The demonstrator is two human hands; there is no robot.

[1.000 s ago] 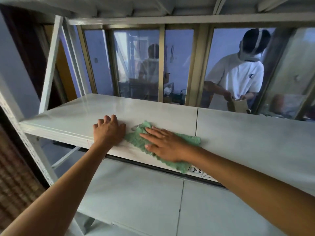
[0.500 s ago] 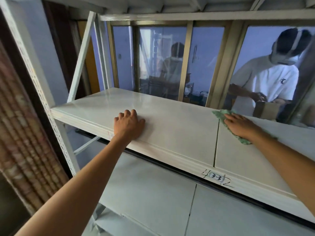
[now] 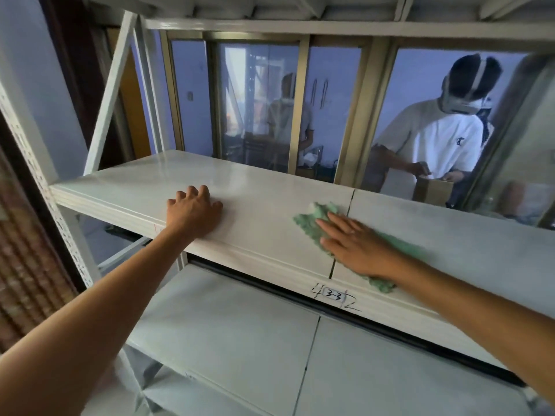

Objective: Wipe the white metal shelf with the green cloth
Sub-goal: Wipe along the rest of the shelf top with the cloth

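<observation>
The white metal shelf (image 3: 264,187) runs across the view at chest height, with a seam between two panels near the middle. My right hand (image 3: 357,244) lies flat, palm down, pressing the green cloth (image 3: 312,220) onto the shelf just at that seam. The cloth sticks out beyond the fingertips and trails under the wrist to the front edge. My left hand (image 3: 195,211) rests on the shelf's front part to the left, fingers curled slightly, holding nothing.
A lower white shelf (image 3: 240,334) sits below, another overhead. White perforated uprights (image 3: 36,163) and a diagonal brace (image 3: 111,91) stand at the left. A label "3-3" (image 3: 334,294) marks the front lip. Behind the window (image 3: 258,106) a person (image 3: 429,136) handles a box.
My right hand with the cloth swept right and toward the back, then came back left and toward the front edge, to the seam. My left hand has kept its place on the shelf.
</observation>
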